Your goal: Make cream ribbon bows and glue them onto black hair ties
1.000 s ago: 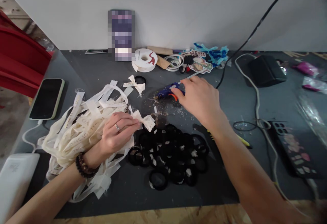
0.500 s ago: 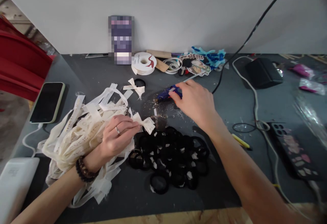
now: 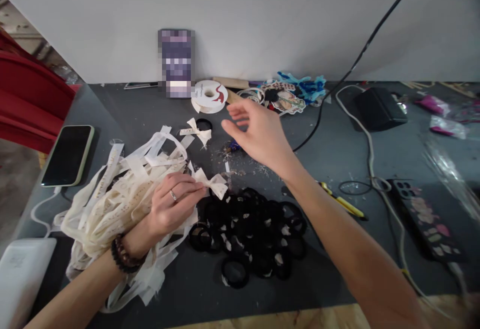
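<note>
My left hand (image 3: 170,204) rests on a heap of cream ribbon strips (image 3: 116,194) and pinches a small cream ribbon bow (image 3: 212,183) between thumb and fingers. My right hand (image 3: 257,136) hovers above the table with its fingers spread and nothing in them. Under it lies the blue glue gun (image 3: 233,145), mostly hidden by the hand. A second cream bow (image 3: 197,130) lies beside a black hair tie (image 3: 204,124) farther back. A pile of black hair ties (image 3: 249,234) sits in front of the bow I hold.
A phone (image 3: 67,155) on a cable lies at the left, a white box (image 3: 20,274) at the lower left. A ribbon spool (image 3: 209,96), stickers and blue trimmings stand by the wall. A black adapter (image 3: 377,108), cords, a second phone (image 3: 427,219) and a yellow tool (image 3: 343,201) lie to the right.
My right hand has let go of the glue gun and lifted to the left, its fingers opening. My left hand has kept its pinch on the bow.
</note>
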A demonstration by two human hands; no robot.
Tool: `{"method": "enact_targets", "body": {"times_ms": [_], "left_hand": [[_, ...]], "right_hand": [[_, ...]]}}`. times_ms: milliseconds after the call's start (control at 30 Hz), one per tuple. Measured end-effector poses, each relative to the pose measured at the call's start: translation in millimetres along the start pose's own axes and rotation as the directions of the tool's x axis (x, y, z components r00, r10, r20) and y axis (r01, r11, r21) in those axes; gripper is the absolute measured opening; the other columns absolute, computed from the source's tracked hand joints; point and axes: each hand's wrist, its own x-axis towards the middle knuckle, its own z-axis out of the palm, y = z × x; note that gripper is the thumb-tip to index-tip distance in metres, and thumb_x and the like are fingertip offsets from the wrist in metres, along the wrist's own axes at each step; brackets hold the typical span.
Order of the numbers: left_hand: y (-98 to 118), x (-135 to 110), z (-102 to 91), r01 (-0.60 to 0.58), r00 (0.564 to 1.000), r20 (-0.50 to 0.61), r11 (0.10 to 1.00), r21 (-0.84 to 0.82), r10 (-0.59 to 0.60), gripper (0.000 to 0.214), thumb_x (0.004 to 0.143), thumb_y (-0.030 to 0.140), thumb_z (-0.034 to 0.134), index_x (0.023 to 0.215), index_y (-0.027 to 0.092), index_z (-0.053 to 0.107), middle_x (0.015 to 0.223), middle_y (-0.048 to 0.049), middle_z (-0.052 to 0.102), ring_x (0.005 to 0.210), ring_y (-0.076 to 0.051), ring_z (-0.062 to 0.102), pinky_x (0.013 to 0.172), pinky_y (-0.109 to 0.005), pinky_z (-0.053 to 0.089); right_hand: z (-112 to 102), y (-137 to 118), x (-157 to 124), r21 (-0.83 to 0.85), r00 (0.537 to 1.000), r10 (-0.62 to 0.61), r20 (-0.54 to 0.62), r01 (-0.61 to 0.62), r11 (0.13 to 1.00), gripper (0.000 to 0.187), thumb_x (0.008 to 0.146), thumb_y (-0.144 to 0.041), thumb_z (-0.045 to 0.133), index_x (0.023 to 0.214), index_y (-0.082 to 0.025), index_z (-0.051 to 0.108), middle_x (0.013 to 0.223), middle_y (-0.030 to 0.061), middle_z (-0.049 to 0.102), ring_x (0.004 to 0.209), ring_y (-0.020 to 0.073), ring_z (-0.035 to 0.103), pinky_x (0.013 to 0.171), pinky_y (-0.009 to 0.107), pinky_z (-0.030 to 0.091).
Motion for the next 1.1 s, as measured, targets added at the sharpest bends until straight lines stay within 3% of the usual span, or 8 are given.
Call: {"method": "enact_targets", "body": {"times_ms": [100,267,400,600,767,933,1100], "left_hand": [[-0.8,-0.6,0.1,0.004,1.000,0.010,1.000,-0.006,-0.004,0.028,0.082,0.000,0.078,0.105,0.016,0.075,0.093,-0.0052,0.077,0.093,-0.022,0.072,0.076,-0.036,0.064],[-2.0,-0.3,0.5,-0.005,1.000,0.010,1.000,-0.019,0.005,0.026,0.082,-0.001,0.078,0.103,0.014,0.074,0.091,-0.0057,0.078,0.091,-0.022,0.072,0.075,-0.037,0.064],[-2.1,0.2,1.2,0.003,1.000,-0.002,1.000,-0.015,-0.003,0.027,0.084,-0.001,0.076,0.104,0.016,0.074,0.091,-0.0046,0.078,0.091,-0.021,0.072,0.076,-0.036,0.064],[-2.6,-0.2,0.6,0.004,1.000,0.013,1.000,-0.025,-0.004,0.026,0.083,-0.001,0.076,0.104,0.015,0.074,0.092,-0.0050,0.077,0.091,-0.022,0.071,0.076,-0.037,0.064],[-3.3,0.4,1.0,-0.003,1.000,0.013,1.000,-0.017,0.004,0.023,0.086,0.001,0.074,0.103,0.017,0.074,0.092,-0.0035,0.077,0.090,-0.021,0.072,0.076,-0.036,0.064],[-1.9,4.2,0.3,-0.002,1.000,0.000,1.000,-0.007,0.002,0.025,0.084,-0.001,0.074,0.101,0.018,0.074,0.089,-0.0040,0.077,0.088,-0.021,0.072,0.075,-0.035,0.064],[-1.0,5.4,-0.8,0.005,1.000,0.021,1.000,0.006,-0.005,0.025,0.085,0.000,0.074,0.102,0.019,0.074,0.090,-0.0035,0.078,0.089,-0.021,0.073,0.076,-0.035,0.064]], "right_hand": [[19.4,-4.0,28.8,0.048,0.999,0.010,0.032,-0.012,0.999,0.028,0.095,-0.029,0.067,0.119,-0.015,0.065,0.117,0.0140,0.074,0.105,0.0258,0.072,0.090,0.040,0.060],[49.6,3.6,63.4,-0.222,0.981,-0.093,0.169,0.130,0.966,0.033,0.095,-0.019,0.061,0.127,-0.013,0.067,0.134,0.0162,0.069,0.126,0.0346,0.061,0.108,0.052,0.049],[58.0,19.1,75.8,-0.344,0.968,-0.107,0.227,0.183,0.921,0.044,0.092,-0.012,0.060,0.136,-0.012,0.064,0.143,0.0161,0.064,0.137,0.0360,0.053,0.113,0.052,0.045],[49.5,30.3,72.9,-0.435,0.974,-0.039,0.224,0.136,0.890,0.039,0.093,-0.018,0.064,0.133,-0.014,0.064,0.129,0.0163,0.071,0.122,0.0359,0.061,0.101,0.049,0.051],[34.7,30.9,58.4,-0.450,0.971,-0.068,0.229,0.168,0.877,0.031,0.093,-0.024,0.069,0.123,-0.016,0.070,0.124,0.0153,0.072,0.121,0.0355,0.061,0.100,0.049,0.051],[15.3,37.8,41.7,-0.475,0.978,0.011,0.207,0.091,0.875,0.033,0.085,-0.022,0.077,0.119,-0.021,0.073,0.119,0.0127,0.075,0.114,0.0366,0.063,0.091,0.051,0.055],[9.3,43.8,32.5,-0.464,0.969,-0.036,0.246,0.150,0.873,0.035,0.086,-0.012,0.070,0.121,-0.018,0.073,0.123,0.0144,0.073,0.121,0.0363,0.061,0.100,0.053,0.052]]}}
